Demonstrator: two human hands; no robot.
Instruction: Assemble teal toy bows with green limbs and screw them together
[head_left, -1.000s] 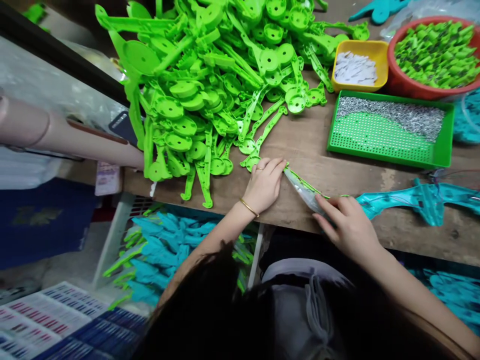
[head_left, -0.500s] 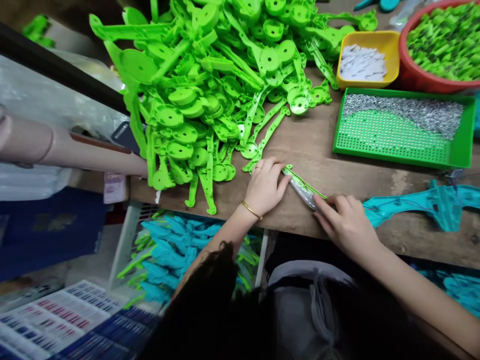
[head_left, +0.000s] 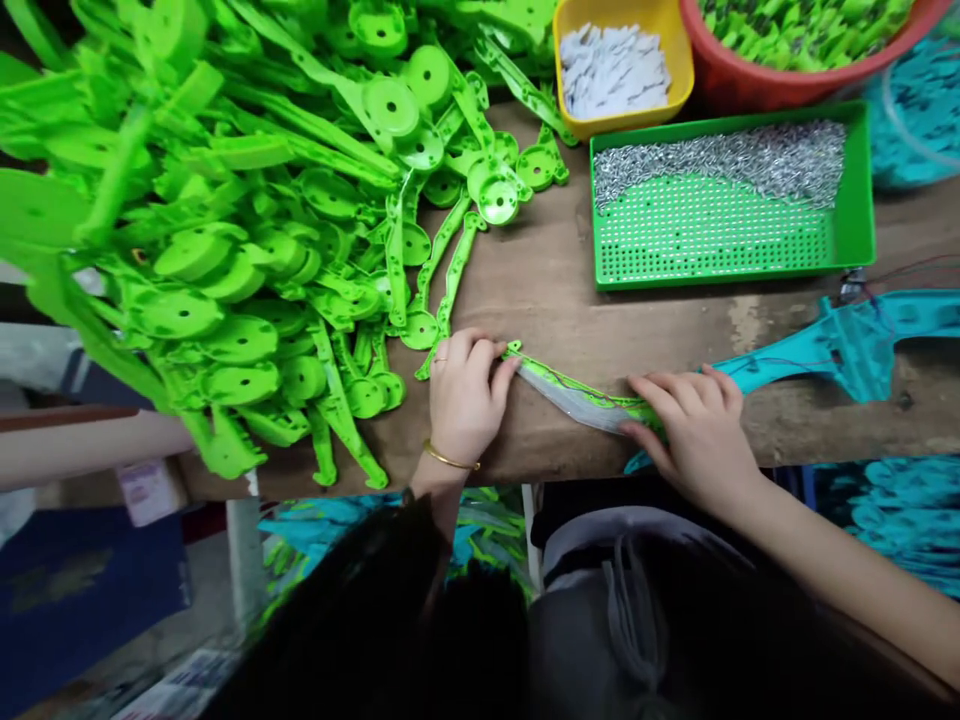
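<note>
Between my hands lies a long, narrow green plastic part with a clear curved strip (head_left: 570,400) along its near side. Thin dark wires run along its green edge. My left hand (head_left: 469,395) is closed, pinching the part's left tip between thumb and fingers. At the other end my right hand (head_left: 694,430) grips it, thumb below and fingers on top, hiding that end. Just beyond my right hand, a teal plastic part (head_left: 862,345) with thin wires rests on the table. A heap of green plastic parts (head_left: 247,250) with round discs reaches close to my left hand.
On the wooden table (head_left: 540,300) stand a green perforated tray (head_left: 712,240) of small metal pieces, a yellow bin (head_left: 682,95) with white slips, and a red tub (head_left: 750,90) of green pieces. Teal parts (head_left: 892,510) sit below the table's front edge.
The camera view has shifted right and closer to the table. The held part has turned from nearly edge-on to show its clear strip and wires, and my hands are farther apart along it.
</note>
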